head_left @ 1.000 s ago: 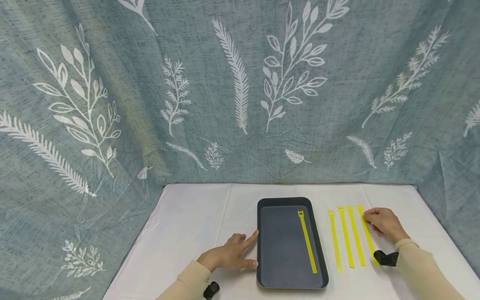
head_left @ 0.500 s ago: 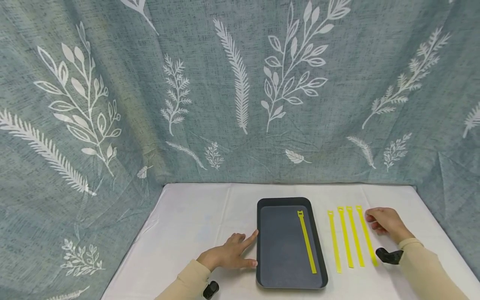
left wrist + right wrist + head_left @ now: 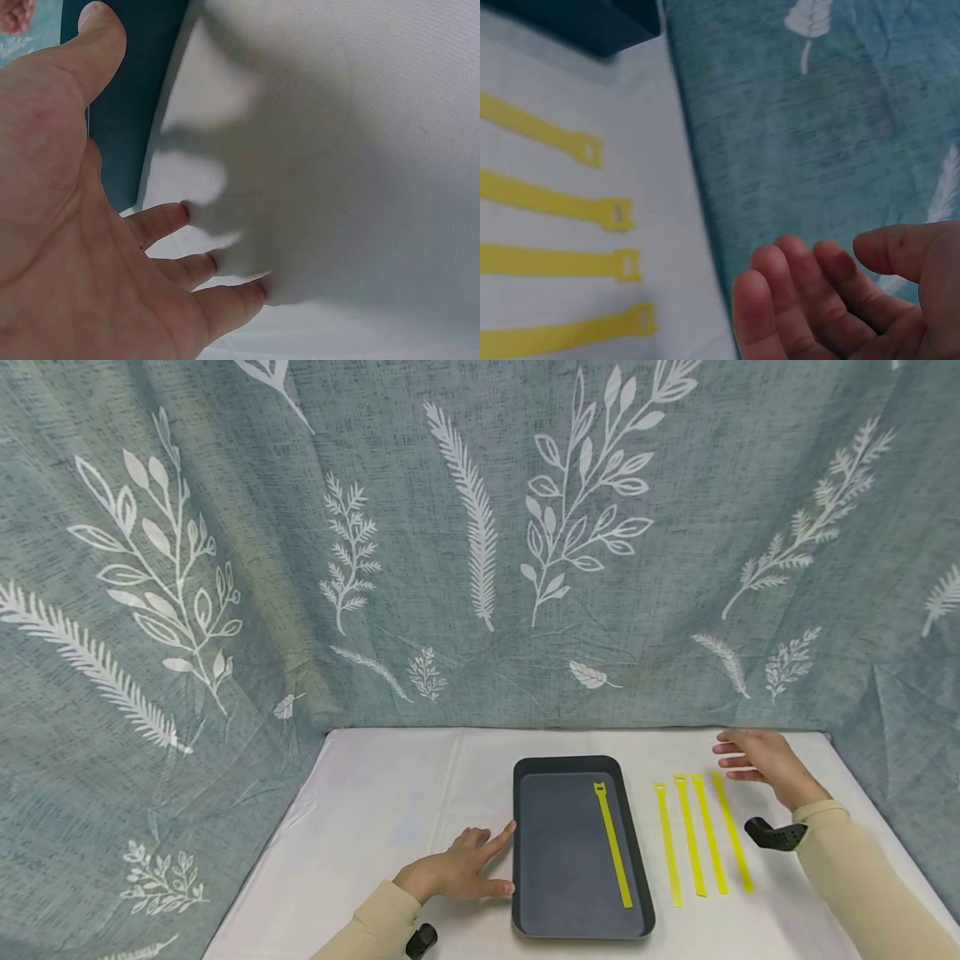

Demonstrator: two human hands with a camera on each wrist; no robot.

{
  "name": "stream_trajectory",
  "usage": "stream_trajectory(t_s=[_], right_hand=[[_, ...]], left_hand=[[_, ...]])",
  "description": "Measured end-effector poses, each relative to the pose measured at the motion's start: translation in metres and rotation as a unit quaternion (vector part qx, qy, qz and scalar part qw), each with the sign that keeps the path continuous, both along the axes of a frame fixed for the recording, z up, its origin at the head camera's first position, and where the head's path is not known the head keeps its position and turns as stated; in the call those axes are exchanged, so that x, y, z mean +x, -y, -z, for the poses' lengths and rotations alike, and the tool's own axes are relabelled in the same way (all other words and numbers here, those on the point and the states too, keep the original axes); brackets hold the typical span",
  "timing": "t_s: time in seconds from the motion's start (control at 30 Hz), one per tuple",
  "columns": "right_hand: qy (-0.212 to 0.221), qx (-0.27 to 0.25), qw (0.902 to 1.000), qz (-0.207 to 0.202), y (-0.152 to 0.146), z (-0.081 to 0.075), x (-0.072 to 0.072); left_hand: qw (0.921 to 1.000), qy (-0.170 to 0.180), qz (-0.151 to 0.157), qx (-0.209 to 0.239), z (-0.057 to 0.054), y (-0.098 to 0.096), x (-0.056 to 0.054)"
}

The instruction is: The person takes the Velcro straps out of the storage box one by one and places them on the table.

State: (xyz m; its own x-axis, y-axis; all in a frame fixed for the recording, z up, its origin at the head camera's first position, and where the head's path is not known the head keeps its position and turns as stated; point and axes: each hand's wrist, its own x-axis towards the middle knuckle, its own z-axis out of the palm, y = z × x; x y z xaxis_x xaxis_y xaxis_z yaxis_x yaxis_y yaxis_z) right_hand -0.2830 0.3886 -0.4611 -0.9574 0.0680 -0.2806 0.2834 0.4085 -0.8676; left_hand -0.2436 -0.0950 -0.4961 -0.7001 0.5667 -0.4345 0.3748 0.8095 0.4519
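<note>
A dark grey rectangular tray (image 3: pixel 555 852) lies on the white table, with one yellow hook-and-loop cable tie (image 3: pixel 615 845) along its right side. My left hand (image 3: pixel 457 866) is spread at the tray's left edge, its index finger and thumb right at the rim; the left wrist view shows the other fingertips (image 3: pixel 251 294) down by the white cloth. Right of the tray, several more yellow cable ties (image 3: pixel 692 837) lie side by side, slotted heads at the far end. Beyond the rightmost tie (image 3: pixel 733 839), my right hand (image 3: pixel 768 766) is raised with relaxed fingers and holds nothing.
A white cloth (image 3: pixel 405 793) covers the table. Behind its far edge hangs a blue-green curtain (image 3: pixel 450 568) with white leaf prints, which also comes forward along both sides. Each wrist carries a black camera, such as the right one (image 3: pixel 776 835).
My right hand has let go of the rightmost cable tie and moved up and away toward the table's far edge, fingers loosening. The left hand and tray have stayed put.
</note>
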Motion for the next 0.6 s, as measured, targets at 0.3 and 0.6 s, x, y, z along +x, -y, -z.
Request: stream_trajectory(t_s=[0.3,0.6], right_hand=[[-0.039,-0.004,0.9983,-0.042,0.012,-0.04,-0.009],[-0.064,0.0,0.9949,-0.078,0.031,-0.07,-0.015]], left_hand=[[1.0,0.006,-0.004,0.003,-0.002,0.0,0.002],[1.0,0.001,-0.003,-0.002,-0.002,0.0,0.001]])
